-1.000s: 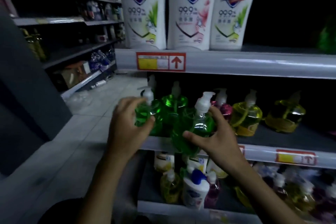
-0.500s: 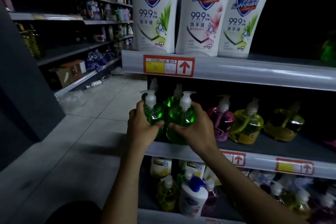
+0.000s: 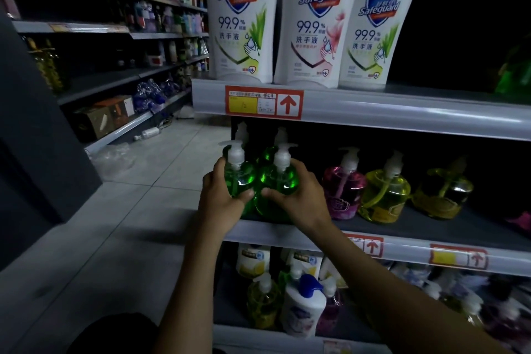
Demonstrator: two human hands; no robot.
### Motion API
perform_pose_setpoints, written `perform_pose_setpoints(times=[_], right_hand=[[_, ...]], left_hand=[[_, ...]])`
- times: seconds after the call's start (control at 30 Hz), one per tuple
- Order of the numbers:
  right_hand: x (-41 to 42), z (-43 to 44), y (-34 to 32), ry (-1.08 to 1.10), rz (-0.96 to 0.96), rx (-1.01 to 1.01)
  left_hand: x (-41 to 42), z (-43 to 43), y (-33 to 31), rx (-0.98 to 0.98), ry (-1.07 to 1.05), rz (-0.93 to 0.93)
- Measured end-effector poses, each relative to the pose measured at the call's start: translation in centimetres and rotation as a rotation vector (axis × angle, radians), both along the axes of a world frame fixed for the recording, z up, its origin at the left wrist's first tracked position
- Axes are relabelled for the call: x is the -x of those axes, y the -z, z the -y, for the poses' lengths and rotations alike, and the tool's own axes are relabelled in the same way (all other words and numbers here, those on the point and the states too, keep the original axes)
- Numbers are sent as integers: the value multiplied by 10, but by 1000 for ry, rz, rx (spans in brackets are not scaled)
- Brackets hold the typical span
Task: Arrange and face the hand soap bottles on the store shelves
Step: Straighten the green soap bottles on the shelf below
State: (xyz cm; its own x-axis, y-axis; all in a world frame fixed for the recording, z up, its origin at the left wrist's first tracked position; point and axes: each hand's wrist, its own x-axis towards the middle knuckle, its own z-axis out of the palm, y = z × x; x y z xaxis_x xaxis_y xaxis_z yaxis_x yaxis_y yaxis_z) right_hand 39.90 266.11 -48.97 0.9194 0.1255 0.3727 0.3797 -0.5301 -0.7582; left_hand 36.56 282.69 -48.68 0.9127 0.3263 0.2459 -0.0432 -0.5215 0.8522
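Both hands at the left end of the middle shelf (image 3: 408, 251), front row. Left hand (image 3: 221, 205) wraps the left green pump bottle (image 3: 240, 178), thumb across the front, fingers round its left side. Right hand (image 3: 300, 201) grips the right green pump bottle (image 3: 283, 182), mirrored, thumb on the front.

The 2 bottles are upright and touching side by side, with the thumbs nearly meeting between them. Left nozzle points left, right nozzle points right. Bases are at the shelf's front edge; cannot tell if they are lifted.

More green bottles (image 3: 268, 152) directly behind, mostly hidden. Just right of the right hand is a pink pump bottle (image 3: 343, 191), then a yellow pump bottle (image 3: 383, 198), then a 2nd yellow bottle (image 3: 442, 194) too dim to read.

Top shelf (image 3: 402, 112) holds 3 white Safeguard bottles (image 3: 319, 29), labels forward, with a red price tag (image 3: 264, 102) on its rail. Bottom shelf (image 3: 287, 336) has a white bottle with blue cap (image 3: 304, 307), a yellow-green pump bottle (image 3: 263, 302) and others too blurred to name.

The right forearm covers part of a tag on the middle rail. Aisle shelving (image 3: 115, 29) far left, dark.
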Motion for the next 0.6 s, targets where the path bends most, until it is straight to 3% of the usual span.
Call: perform_pose_setpoints(times=[0.13,0.3,0.43,0.6], right_hand=[[2,17,-4,-33,-72,-81],[-16,9,-23,25,-329,-559],[-43,0,-35,66,-483,-535],[-53,0,-47,15,-656,-429]], left_hand=[[1,8,2,7,-73,-6],[6,43,7,-174,-299,157],[9,65,11,-383,-243,324],[13,93,18,-550,-135,158]])
